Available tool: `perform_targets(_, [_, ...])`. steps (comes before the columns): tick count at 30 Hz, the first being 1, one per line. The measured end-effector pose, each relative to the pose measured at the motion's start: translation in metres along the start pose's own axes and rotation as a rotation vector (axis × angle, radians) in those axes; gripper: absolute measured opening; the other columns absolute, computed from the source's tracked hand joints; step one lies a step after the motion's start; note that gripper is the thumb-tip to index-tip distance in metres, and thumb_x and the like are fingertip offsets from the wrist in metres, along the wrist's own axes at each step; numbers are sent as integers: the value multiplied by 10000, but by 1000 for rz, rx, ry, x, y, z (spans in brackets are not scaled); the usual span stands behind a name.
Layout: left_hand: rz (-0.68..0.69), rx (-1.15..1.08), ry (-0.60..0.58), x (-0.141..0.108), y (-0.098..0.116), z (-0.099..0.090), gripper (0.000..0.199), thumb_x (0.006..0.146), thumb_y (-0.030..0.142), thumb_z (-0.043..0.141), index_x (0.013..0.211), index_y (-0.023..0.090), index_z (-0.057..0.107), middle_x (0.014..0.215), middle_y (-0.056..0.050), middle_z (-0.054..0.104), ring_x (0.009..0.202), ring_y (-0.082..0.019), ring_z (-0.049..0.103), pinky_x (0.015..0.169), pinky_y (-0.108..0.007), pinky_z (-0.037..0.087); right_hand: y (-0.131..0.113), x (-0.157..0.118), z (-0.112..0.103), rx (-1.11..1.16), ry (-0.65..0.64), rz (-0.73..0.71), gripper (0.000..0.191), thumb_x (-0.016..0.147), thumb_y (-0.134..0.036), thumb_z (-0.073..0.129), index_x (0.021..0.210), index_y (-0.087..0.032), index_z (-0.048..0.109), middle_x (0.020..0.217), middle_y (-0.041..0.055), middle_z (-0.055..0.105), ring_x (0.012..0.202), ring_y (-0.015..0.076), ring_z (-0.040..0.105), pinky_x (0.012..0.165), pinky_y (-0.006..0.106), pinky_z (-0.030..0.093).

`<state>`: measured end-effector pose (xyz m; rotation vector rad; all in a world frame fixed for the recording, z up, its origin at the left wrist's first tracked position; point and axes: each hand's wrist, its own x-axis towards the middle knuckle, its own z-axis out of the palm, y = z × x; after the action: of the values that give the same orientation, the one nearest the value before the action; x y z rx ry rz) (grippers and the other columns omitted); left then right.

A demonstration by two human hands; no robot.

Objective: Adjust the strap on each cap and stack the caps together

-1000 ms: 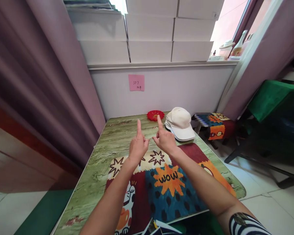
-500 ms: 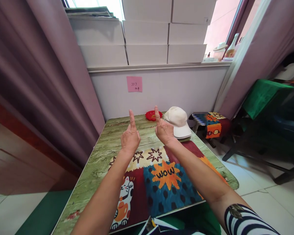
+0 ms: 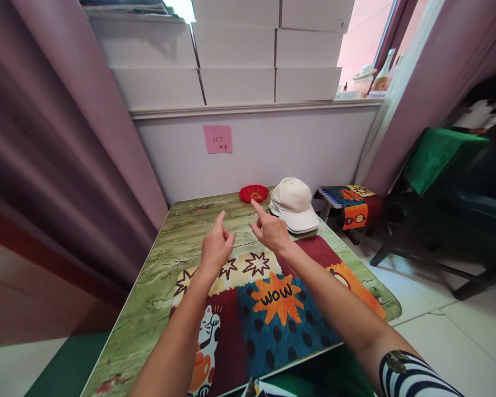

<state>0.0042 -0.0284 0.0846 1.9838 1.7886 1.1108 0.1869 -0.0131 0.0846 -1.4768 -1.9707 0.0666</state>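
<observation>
Both hands are raised above the table and hold nothing. My left hand (image 3: 215, 245) points forward with its index finger stretched out and the thumb apart from it; the other fingers look curled. My right hand (image 3: 271, 229) has its index finger and thumb spread in a similar way. Just beyond the right fingertip lies a red scalloped dish (image 3: 253, 193) at the table's back edge. A cream cap (image 3: 294, 205) rests to the right of that hand. Below the forearms spreads a colourful printed mat (image 3: 268, 353) with stars, a cat and the word WOW.
The wood-patterned table (image 3: 149, 286) stands against a wall with a pink note (image 3: 218, 139). White boxes (image 3: 237, 85) are stacked on the sill above. A stool (image 3: 349, 204) with a printed cover is at the right, near a dark chair (image 3: 458, 220). Purple curtains (image 3: 74, 121) hang at both sides.
Both hands have lowered and tipped forward, and their thumbs have moved out from the index fingers. The view has shifted slightly, uncovering more of the red dish.
</observation>
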Motion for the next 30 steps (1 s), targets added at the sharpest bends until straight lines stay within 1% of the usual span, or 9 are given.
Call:
perform_targets(1, [-90,-185,-38,-4,-13,10,544,773,281,661,1301,160,605,640,6,637,558,-166,594,571,-261,448,9,-7,11,108,-9,10,469,927,-367,561,1373,-225,547,860,36,728,802,189,646,728,262,429])
perform_targets(3, [-332,-605,-95,-16,-39,33,386,682,372,734,985,135,706,530,34,568,435,-134,517,468,-245,406,30,-23,36,292,17,99,276,924,-412,553,1012,-211,721,850,47,726,804,177,633,749,253,413])
perform_targets(5, [-398,-712,-75,-29,-60,54,398,647,472,743,854,139,673,501,48,533,393,-109,472,419,-226,371,51,-39,59,398,79,238,307,911,-425,547,783,-195,704,768,47,704,738,168,606,716,247,399])
perform_targets(7, [-437,-783,-40,-37,-73,70,435,634,527,741,812,143,641,520,47,537,396,-99,474,406,-216,365,69,-51,76,423,121,322,358,919,-422,510,702,-187,670,683,38,672,660,157,576,670,242,386])
perform_targets(10, [-466,-890,-2,-34,-83,81,437,655,507,750,872,144,639,571,45,564,443,-98,515,435,-211,409,88,-60,90,471,180,427,377,915,-444,484,699,-186,654,595,16,630,586,150,544,608,233,371])
perform_targets(14, [-591,-1251,-6,-13,-96,84,286,686,260,784,916,128,677,636,16,628,528,-106,594,511,-209,488,95,-60,98,569,223,506,377,891,-486,510,710,-188,655,560,-3,610,541,142,535,558,223,375])
perform_targets(19, [-800,-1643,-27,5,-120,76,207,843,107,582,1008,94,706,825,-84,724,755,-162,700,771,-321,588,98,-57,103,697,338,626,354,861,-526,544,778,-190,623,624,-13,619,513,123,554,541,222,447])
perform_targets(25, [-844,-1783,-4,13,-136,66,283,922,144,459,1044,86,707,835,-99,729,761,-185,704,756,-354,590,123,-47,93,1070,821,986,328,789,-397,664,1020,-206,532,844,-29,628,603,93,612,488,182,518])
perform_targets(30, [-852,-1775,-5,14,-135,67,292,937,146,437,1031,84,706,832,-96,728,747,-181,704,739,-345,590,138,-46,73,1202,830,1105,143,837,-261,626,912,-162,554,815,12,686,564,75,639,453,135,505])
